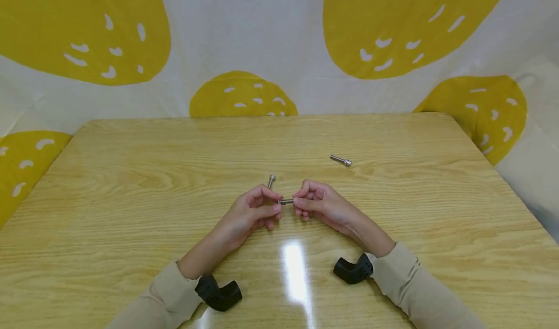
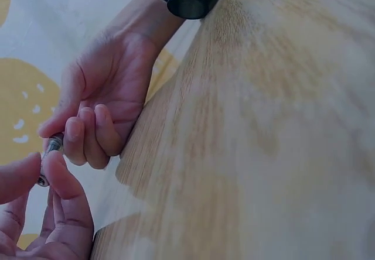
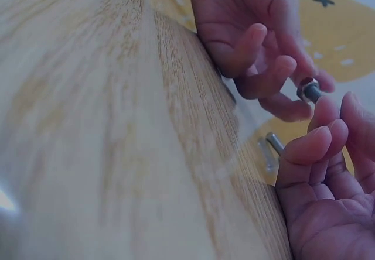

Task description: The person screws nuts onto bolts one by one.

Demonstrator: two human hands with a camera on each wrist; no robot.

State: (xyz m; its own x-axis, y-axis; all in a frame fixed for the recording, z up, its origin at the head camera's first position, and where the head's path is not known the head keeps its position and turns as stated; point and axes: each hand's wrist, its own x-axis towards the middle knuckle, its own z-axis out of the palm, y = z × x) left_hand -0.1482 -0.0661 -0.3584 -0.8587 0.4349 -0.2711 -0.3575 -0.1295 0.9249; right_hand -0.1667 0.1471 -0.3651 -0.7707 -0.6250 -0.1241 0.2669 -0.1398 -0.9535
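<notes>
In the head view a small metal bolt [image 1: 287,202] is held level between both hands, above the middle of the table. My left hand [image 1: 243,218] pinches its left end between thumb and index finger. From the other side my right hand [image 1: 328,205] pinches the right end with thumb and index finger. The bolt's threads [image 2: 51,149] show between the fingertips in the left wrist view. A thick silver end [image 3: 307,90] sits at the left hand's fingertips in the right wrist view. Fingers hide parts of both ends.
A second bolt [image 1: 271,180] lies just beyond the left hand on the wooden table [image 1: 131,183]. Farther back and right lies a third bolt [image 1: 340,160]. Black wrist mounts [image 1: 218,294] are on both sleeves. A yellow-and-white patterned cloth [image 1: 244,38] hangs behind the table.
</notes>
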